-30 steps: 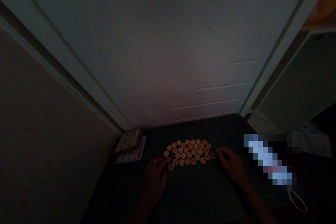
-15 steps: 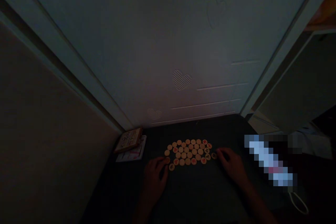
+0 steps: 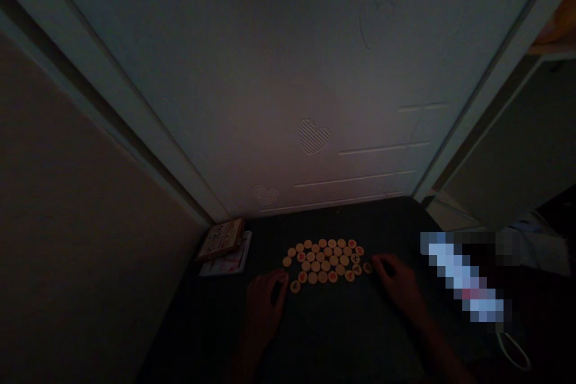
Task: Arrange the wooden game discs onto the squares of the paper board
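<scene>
Several round wooden game pieces [image 3: 324, 261] lie packed together on a dark surface [image 3: 333, 336], some with red or black marks on top. My left hand [image 3: 264, 303] rests flat at the cluster's left end, fingers stretched toward one piece [image 3: 295, 287] set slightly apart at the front left. My right hand [image 3: 398, 285] lies at the right end, fingers curled loosely, their tips next to a piece [image 3: 368, 267] on that edge. Neither hand holds anything that I can see. The scene is very dim.
A small wooden box [image 3: 221, 239] lies on a printed sheet [image 3: 228, 261] at the back left. A pale door [image 3: 315, 84] with heart shapes stands behind. A blurred bright patch [image 3: 463, 279] sits on the right, and a white cord loop [image 3: 513, 351] lies near it.
Almost nothing moved. My left hand's fingers have drawn back slightly from the piece at the front left; the right hand keeps its place.
</scene>
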